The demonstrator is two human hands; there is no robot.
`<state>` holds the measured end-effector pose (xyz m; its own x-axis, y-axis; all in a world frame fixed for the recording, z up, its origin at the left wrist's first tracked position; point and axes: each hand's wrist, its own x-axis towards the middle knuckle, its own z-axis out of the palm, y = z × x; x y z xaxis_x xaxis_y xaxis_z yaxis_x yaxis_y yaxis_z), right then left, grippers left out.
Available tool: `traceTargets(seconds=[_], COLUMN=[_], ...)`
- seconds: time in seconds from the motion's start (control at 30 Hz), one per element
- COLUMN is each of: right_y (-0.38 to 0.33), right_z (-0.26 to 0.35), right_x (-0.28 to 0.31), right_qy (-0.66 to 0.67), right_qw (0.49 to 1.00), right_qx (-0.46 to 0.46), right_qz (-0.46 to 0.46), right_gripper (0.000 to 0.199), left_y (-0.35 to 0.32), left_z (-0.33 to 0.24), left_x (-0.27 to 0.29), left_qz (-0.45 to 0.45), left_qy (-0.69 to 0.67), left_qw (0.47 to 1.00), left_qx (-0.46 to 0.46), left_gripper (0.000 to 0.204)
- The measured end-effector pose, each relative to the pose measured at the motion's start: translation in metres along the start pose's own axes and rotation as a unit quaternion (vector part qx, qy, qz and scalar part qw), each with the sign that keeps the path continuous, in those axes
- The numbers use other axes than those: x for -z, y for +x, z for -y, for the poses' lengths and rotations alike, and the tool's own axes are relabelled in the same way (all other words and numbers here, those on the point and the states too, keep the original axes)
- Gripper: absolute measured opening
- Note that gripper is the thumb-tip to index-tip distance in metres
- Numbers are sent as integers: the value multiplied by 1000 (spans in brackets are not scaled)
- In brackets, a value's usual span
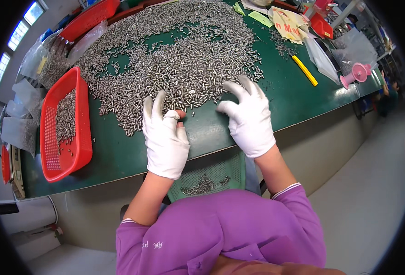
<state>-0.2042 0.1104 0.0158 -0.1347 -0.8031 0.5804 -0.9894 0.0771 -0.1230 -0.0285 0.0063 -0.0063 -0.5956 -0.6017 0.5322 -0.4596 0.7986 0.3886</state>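
A wide heap of small silvery metal pins (184,64) spreads over the green table (211,133). Both my hands wear white gloves and rest at the heap's near edge. My left hand (165,142) has its fingers apart, with bare fingertips poking out of the glove beside a few loose pins. To its right, my right hand (252,117) has spread, slightly curled fingers touching the edge of the pile. Neither hand visibly grips anything. Below the table edge, a green perforated basket (233,169) at my lap holds some of the pins.
A red plastic basket (84,133) partly filled with pins stands at the left. Plastic bags of parts (19,133) lie beyond it. At the right are a yellow-handled cutter (305,71), a pink spool-like thing (356,74) and a printed yellow bag (288,25).
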Motion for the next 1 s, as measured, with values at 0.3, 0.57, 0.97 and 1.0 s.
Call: traceTargets(seconds=[0.3,0.57,0.97,1.0], right_y=[-1,-4,-10,-8], right_z=[22,-31,-51,-56], right_x=[-4,-10,2,3], right_qy=[94,-94,-92,-115], right_qw=[994,981,991,984], right_qx=[-49,-143,-67,-112], right_qz=[-17,-96,-73,-72], right_gripper=[23,14,14,13], left_y=[0,1,-2,-2], left_z=[0,0,-1,1], left_x=[0,-2,-4,-3], left_qz=[18,3,-8,-17], left_qy=[3,-13,-24,-28], left_qw=[1000,1000,1000,999], left_qx=[2,-3,0,-1], left_gripper=[24,20,21,20])
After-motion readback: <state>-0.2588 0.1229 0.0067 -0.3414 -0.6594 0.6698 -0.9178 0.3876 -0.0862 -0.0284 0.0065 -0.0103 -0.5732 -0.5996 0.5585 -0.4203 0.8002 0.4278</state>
